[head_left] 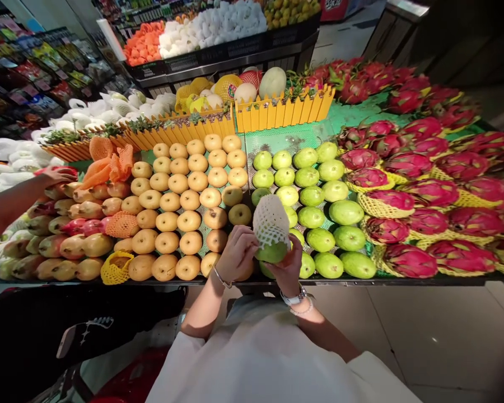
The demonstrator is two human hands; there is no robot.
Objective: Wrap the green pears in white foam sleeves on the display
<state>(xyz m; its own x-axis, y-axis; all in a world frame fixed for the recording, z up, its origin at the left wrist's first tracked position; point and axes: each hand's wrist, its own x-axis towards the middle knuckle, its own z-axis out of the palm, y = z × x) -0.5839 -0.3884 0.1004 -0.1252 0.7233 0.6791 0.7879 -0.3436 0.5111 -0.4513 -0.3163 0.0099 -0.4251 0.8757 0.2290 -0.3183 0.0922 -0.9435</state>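
A smooth green fruit [273, 253], which looks like a guava, is held up in front of me at the display's front edge. A white foam net sleeve [271, 218] covers its upper part and stands up beyond it. My right hand [289, 262] is wrapped round the fruit from the right side. With bent fingers, my left hand [238, 252] grips the net's lower left edge; its fingertips are partly hidden. Rows of similar green fruit [320, 239] lie right behind and beside my hands. Round brown pears [190, 242] fill the rows on the left.
Pomegranates [72, 245] lie at the left, where another person's hand [54, 176] reaches in. Orange foam nets [105, 168] and a yellow net [116, 267] rest among the fruit. Dragon fruit [439, 260] cover the right side. A low yellow fence [283, 115] runs behind.
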